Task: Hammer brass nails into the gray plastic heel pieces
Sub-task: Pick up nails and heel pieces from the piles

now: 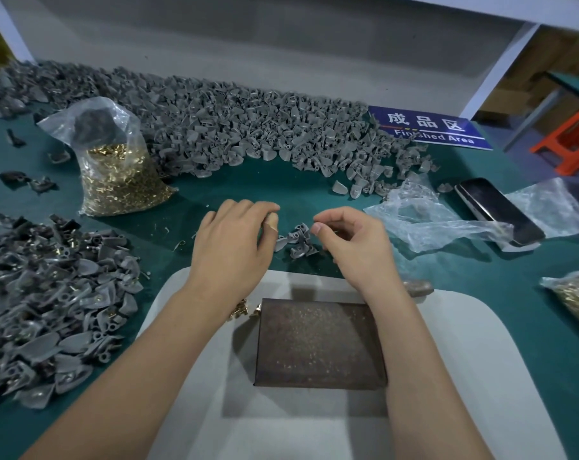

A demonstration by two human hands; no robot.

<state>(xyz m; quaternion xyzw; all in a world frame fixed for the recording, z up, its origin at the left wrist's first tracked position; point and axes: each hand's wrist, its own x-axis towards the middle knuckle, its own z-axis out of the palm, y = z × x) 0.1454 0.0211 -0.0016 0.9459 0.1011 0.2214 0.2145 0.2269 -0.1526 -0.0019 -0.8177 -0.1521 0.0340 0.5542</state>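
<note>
So the little clump of gray heel pieces (296, 239) sits right between both hands, left hand (231, 240) curled and touching its edge, right hand (351, 242) pinching something tiny I can't make out, about equally near.

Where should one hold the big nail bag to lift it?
Grip the nail bag at its loose, crumpled neck, coming from above: it stands upright with the nails sunk to the bottom, so the empty top gathers easily, and the open mouth stays up.

The green table (480, 293) carries gray heel pieces (248, 127), a nail bag (122, 180), a white mat (464, 360) and a blue sign (431, 129).
</note>
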